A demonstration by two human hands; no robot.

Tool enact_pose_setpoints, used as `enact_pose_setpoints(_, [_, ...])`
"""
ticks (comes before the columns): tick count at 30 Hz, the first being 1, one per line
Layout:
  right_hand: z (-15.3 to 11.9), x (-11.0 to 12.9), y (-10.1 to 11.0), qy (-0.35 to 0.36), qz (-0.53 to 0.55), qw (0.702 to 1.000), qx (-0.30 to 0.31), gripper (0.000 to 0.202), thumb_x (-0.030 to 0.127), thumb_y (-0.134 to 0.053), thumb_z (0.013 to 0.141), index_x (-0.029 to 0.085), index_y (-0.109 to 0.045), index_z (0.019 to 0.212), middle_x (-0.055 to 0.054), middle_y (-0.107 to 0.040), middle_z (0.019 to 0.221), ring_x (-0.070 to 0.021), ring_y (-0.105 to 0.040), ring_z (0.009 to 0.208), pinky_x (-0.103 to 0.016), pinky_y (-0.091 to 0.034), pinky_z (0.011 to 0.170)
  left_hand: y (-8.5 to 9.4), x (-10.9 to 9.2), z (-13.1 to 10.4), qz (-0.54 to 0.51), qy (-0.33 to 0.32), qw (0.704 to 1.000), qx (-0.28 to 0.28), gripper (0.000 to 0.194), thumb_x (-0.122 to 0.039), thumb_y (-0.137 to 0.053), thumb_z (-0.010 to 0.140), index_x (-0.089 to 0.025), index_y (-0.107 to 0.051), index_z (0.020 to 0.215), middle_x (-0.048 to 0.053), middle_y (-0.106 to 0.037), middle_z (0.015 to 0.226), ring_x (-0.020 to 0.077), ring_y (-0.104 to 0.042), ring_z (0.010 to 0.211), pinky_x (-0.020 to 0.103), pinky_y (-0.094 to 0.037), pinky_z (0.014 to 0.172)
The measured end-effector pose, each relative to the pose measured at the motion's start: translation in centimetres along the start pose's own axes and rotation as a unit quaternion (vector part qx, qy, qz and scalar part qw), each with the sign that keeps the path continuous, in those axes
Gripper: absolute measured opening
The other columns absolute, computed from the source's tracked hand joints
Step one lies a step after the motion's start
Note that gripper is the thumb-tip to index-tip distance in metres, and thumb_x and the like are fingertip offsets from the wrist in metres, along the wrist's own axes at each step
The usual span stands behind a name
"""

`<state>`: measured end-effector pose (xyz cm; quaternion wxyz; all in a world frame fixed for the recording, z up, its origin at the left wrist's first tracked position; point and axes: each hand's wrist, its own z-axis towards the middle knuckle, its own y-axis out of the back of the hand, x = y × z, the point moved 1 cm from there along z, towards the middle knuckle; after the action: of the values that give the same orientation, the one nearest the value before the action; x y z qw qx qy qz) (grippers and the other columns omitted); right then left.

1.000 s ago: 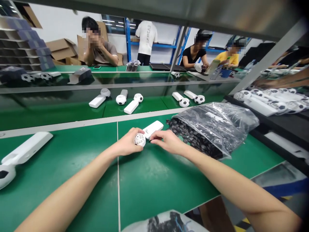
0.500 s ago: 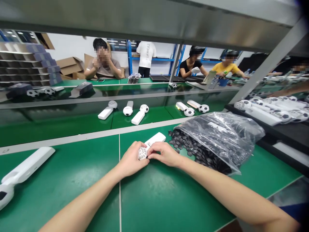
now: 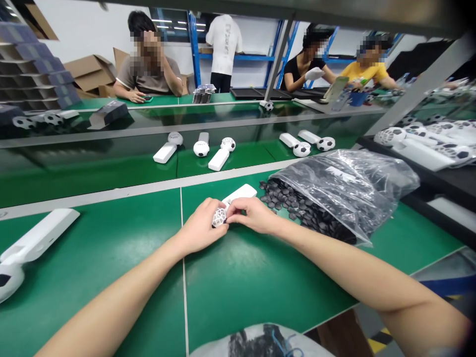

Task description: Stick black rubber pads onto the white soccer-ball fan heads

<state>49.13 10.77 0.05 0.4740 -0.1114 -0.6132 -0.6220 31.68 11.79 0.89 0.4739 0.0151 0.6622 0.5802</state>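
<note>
My left hand (image 3: 199,228) is wrapped round the ball-shaped head (image 3: 219,216) of a white handheld device, which is patterned like a football with open white latticework. The device's white handle (image 3: 241,194) points away to the upper right and rests on the green table. At the right side of the ball, my right hand (image 3: 247,214) pinches with thumb and forefinger; a small dark piece shows at the fingertips, partly hidden. Just beyond the right hand, black pentagonal pieces (image 3: 284,196) spill from a clear plastic bag (image 3: 357,183).
Another white device (image 3: 40,235) lies at the left. Across a pale ledge, several football-headed devices (image 3: 219,159) lie on a green strip. A black tray (image 3: 439,183) with more stands at right. A slanting metal post (image 3: 416,91) rises there. Co-workers (image 3: 148,64) sit opposite.
My view has tilted down, so the far people look larger and cloth shows at the bottom edge. Both hands keep their hold at the ball. The co-worker opposite has lowered one hand to a phone.
</note>
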Motion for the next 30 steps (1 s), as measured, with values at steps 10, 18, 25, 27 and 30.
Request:
enact_pose_setpoints(10, [-0.2,1.0,1.2,-0.005,-0.019,1.0,0.018,0.019,0.031,-0.066,0.07,0.015,-0.058,0.079,0.0,-0.059,0.075,-0.0106,-0.053,0.068,-0.022,-0.041,0.064,0.2,-0.1,-0.3,-0.018,0.012,0.999,-0.041,0.031,-0.023,-0.053,0.067,-0.019,-0.051,0.098,0.004,-0.053,0.096,0.0192,-0.052,0.089,0.032,-0.042,0.079])
enact_pose_setpoints(18, [-8.5,-1.7,5.6,-0.097,-0.292,0.945,-0.113,0.025,0.032,-0.052,0.081,0.021,-0.057,0.102,-0.008,-0.055,0.107,-0.0208,-0.051,0.098,-0.036,-0.044,0.083,10.0,10.0,0.4,0.158,0.259,0.923,-0.235,0.043,-0.04,-0.053,0.068,-0.021,-0.048,0.107,0.004,-0.057,0.1,0.021,-0.056,0.086,0.029,-0.045,0.074])
enact_pose_setpoints(25, [-10.0,-3.8,4.3,-0.106,-0.399,0.908,-0.074,0.026,0.025,-0.052,0.081,0.02,-0.061,0.105,-0.009,-0.059,0.103,-0.0224,-0.054,0.089,-0.038,-0.049,0.076,13.3,16.6,3.8,0.244,0.349,0.866,-0.262,0.051,-0.037,-0.051,0.068,-0.002,-0.051,0.106,0.025,-0.051,0.106,0.0383,-0.049,0.099,0.046,-0.041,0.079])
enact_pose_setpoints(27, [-9.9,-3.7,4.2,-0.099,-0.4,0.908,-0.076,0.025,0.023,-0.051,0.081,0.02,-0.062,0.103,-0.008,-0.059,0.101,-0.0214,-0.055,0.086,-0.037,-0.05,0.074,12.9,16.0,5.3,0.277,0.33,0.864,-0.261,0.059,-0.041,-0.054,0.067,-0.005,-0.048,0.113,0.026,-0.04,0.121,0.043,-0.036,0.112,0.052,-0.033,0.087])
enact_pose_setpoints(30, [-9.8,-3.8,4.2,-0.093,-0.399,0.908,-0.087,0.023,0.021,-0.052,0.08,0.02,-0.063,0.1,-0.008,-0.06,0.097,-0.0214,-0.055,0.083,-0.037,-0.05,0.071,11.9,14.7,9.0,0.316,0.269,0.876,-0.245,0.063,-0.045,-0.051,0.071,-0.018,-0.036,0.126,0.014,-0.024,0.138,0.0342,-0.02,0.126,0.045,-0.022,0.099])
